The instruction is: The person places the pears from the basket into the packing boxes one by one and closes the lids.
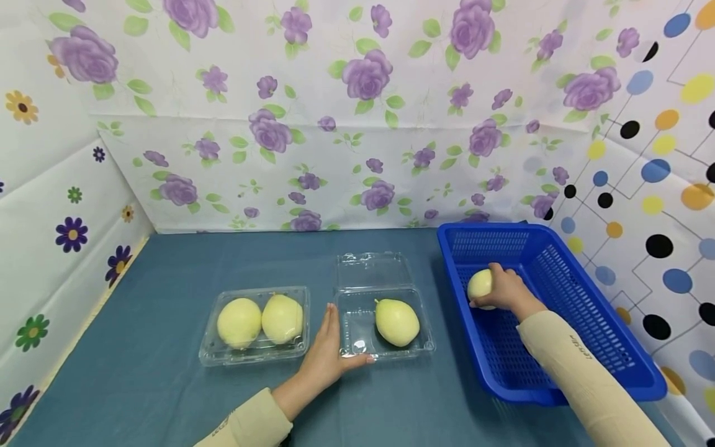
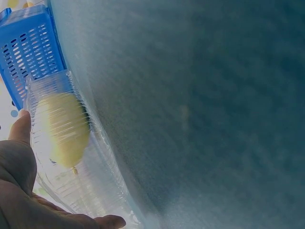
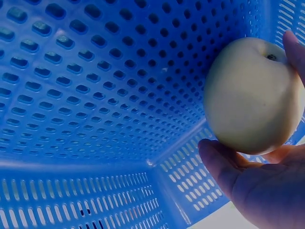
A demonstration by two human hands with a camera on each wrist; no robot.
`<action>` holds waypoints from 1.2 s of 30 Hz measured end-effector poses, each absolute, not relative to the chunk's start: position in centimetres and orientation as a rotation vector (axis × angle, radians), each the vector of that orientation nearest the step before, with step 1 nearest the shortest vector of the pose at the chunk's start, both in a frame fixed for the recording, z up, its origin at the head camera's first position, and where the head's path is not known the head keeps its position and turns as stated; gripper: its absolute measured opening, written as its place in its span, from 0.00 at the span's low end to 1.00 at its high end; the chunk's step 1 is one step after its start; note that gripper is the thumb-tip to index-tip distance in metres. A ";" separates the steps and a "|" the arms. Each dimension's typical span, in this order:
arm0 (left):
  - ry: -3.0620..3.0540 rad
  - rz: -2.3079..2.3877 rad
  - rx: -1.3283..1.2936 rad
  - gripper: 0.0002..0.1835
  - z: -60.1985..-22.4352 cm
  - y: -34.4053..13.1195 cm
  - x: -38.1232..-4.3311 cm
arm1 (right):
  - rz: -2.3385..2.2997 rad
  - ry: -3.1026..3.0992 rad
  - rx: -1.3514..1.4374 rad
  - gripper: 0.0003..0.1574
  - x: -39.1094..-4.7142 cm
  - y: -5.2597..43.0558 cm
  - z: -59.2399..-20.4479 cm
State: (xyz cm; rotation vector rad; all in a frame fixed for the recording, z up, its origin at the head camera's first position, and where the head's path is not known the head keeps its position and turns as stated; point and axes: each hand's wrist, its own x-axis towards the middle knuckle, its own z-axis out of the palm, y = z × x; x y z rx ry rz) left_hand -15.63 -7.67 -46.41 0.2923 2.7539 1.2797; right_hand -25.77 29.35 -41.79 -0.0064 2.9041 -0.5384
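Observation:
In the blue basket (image 1: 564,288) my right hand (image 1: 507,290) grips a pale yellow pear (image 3: 252,98), with thumb and fingers on opposite sides of it. My left hand (image 1: 324,355) rests at the near left corner of a clear plastic clamshell box (image 1: 354,323), fingers straight along its left side and thumb spread along its front edge. The box's lid (image 1: 373,271) is folded back away from me. One pear (image 1: 397,322) lies in the right half of this box, and it shows through the ribbed wall in the left wrist view.
Left of my left hand stands another clear box (image 1: 212,355) with two pears (image 1: 239,323) in it, its lid down. The blue-green table (image 1: 134,385) meets flower-printed cloth (image 1: 313,167) at the back. Dotted cloth (image 1: 642,186) hangs close behind the basket on the right.

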 end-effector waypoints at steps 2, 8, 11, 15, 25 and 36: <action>2.757 1.278 0.295 0.67 -46.4 -7.7 -15.6 | -0.533 2.905 -0.004 0.64 -25.8 29.3 -41.6; 2.745 1.284 0.288 0.67 -46.3 -7.7 -15.6 | -0.533 2.902 0.022 0.61 -25.6 29.1 -41.5; 2.748 1.280 0.284 0.67 -46.3 -7.7 -15.6 | -0.545 2.901 0.023 0.62 -25.5 29.1 -41.5; 2.749 1.275 0.278 0.68 -46.2 -7.6 -15.7 | -0.574 2.893 0.039 0.62 -25.4 29.2 -41.5; 2.737 1.288 0.267 0.67 -46.3 -7.7 -15.7 | -0.664 2.857 0.165 0.61 -24.8 29.5 -40.3; 2.719 1.304 0.261 0.67 -46.1 -7.6 -15.6 | -0.721 2.853 0.191 0.57 -24.3 29.7 -38.6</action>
